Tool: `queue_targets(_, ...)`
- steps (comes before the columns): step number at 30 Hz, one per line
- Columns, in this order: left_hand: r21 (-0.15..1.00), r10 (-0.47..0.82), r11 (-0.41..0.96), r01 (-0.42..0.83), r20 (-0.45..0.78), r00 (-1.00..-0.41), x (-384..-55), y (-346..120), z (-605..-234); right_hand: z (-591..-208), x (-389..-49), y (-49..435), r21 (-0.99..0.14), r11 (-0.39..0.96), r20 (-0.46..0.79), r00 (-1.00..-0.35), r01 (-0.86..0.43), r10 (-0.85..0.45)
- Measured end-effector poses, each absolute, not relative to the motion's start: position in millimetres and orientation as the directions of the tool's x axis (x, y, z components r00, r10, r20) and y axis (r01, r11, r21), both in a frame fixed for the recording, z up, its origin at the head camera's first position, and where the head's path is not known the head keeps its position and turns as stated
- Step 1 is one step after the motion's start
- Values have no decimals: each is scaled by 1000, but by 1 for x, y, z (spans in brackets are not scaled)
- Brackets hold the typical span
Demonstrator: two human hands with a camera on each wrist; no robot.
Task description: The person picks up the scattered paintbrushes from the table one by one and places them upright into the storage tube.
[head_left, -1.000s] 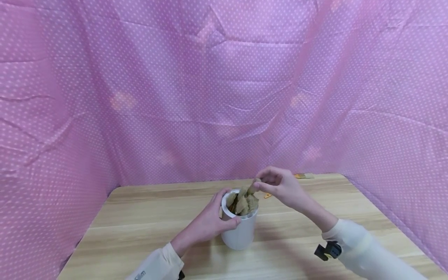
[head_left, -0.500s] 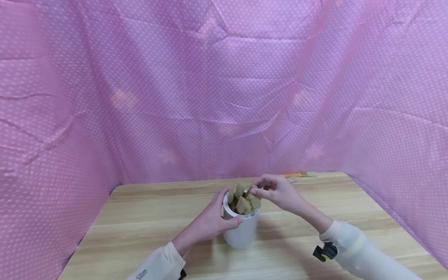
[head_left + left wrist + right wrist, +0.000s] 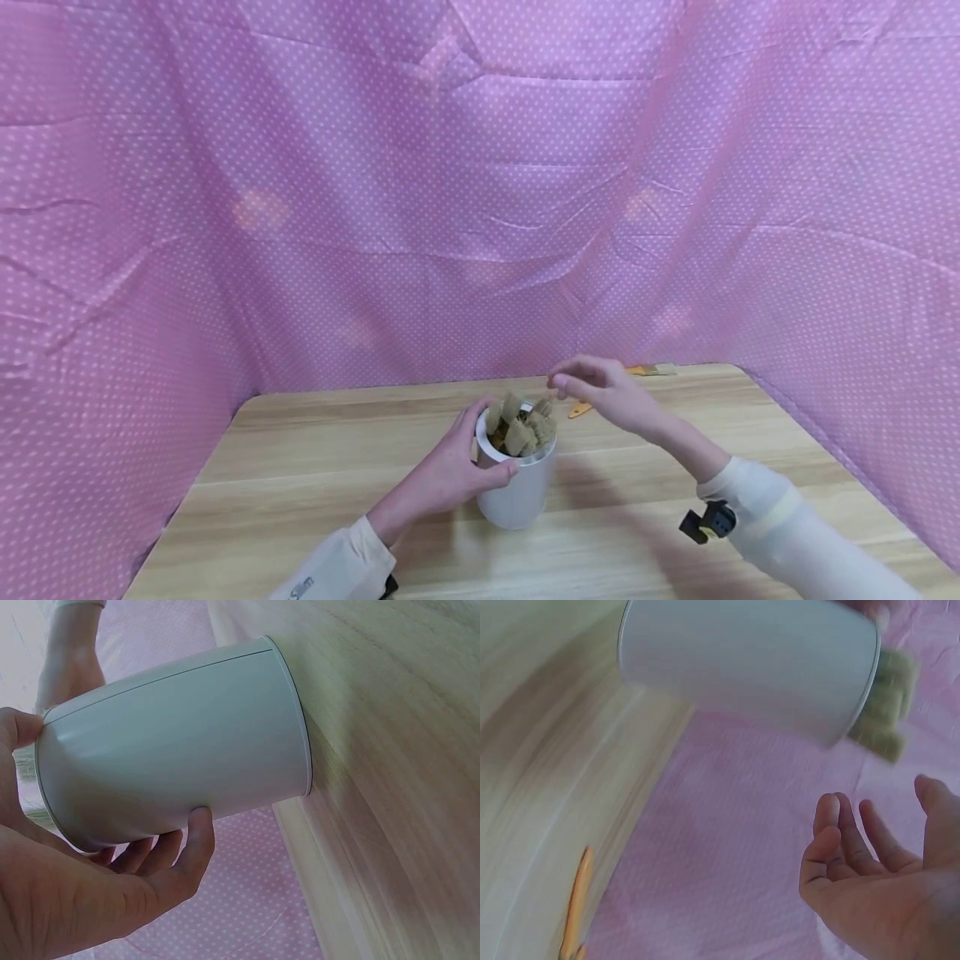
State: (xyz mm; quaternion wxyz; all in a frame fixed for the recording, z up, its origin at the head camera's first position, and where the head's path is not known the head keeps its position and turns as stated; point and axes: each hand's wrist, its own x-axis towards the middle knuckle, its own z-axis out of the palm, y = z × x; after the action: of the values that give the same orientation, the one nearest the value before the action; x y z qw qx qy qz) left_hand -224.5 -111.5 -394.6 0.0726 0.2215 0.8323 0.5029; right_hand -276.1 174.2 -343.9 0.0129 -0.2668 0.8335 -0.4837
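A white cylindrical container (image 3: 513, 498) stands upright on the table, held at its left side and rim by my left hand (image 3: 450, 477). In the left wrist view, the fingers curve around the container's smooth wall (image 3: 180, 742). Several paintbrushes (image 3: 519, 435) stand in it with tan bristles up; their handles are mostly hidden inside. My right hand (image 3: 611, 398) hovers just right of the rim, apart from the bristles. In the right wrist view, that hand (image 3: 877, 877) has loosely bent, spread fingers with nothing between them.
Behind the right hand lie a paintbrush (image 3: 654, 369) with tan bristles and an orange handle end (image 3: 581, 409), partly covered by the hand. The wooden table (image 3: 300, 467) meets a pink dotted cloth (image 3: 420, 208) at the back and sides.
My right hand has let go of a brush now standing among the others in the container and has drawn back to the right. The left hand keeps its grip.
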Motion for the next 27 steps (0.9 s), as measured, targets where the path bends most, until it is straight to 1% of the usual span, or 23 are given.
queue_targets(4,866,442,406,293,95,-892,-226,-111,-395,-344,-295,197,-839,436,183,-924,-325,-335)
queue_targets(7,864,447,408,294,92,-890,-227,-111,-396,-349,-312,216,-853,455,148,-955,-255,-257)
queue_targets(14,867,450,407,287,83,-889,-228,-114,-398,-367,-343,253,-808,571,92,-988,-146,-122)
queue_targets(18,869,448,404,287,86,-890,-230,-115,-397,-387,-356,267,-778,626,46,-998,-56,-33)
queue_targets(20,871,449,400,286,86,-889,-231,-115,-397,-399,-363,270,-736,676,33,-999,-23,2)
queue_targets(22,874,449,396,281,83,-890,-230,-115,-397,-411,-369,273,-691,723,31,-999,-8,18)
queue_targets(25,878,450,389,277,82,-889,-230,-114,-398,-424,-376,274,-645,764,25,-1000,-21,-7)
queue_targets(27,877,451,391,277,80,-889,-230,-113,-397,-431,-379,275,-622,783,-5,-1000,-12,-18)
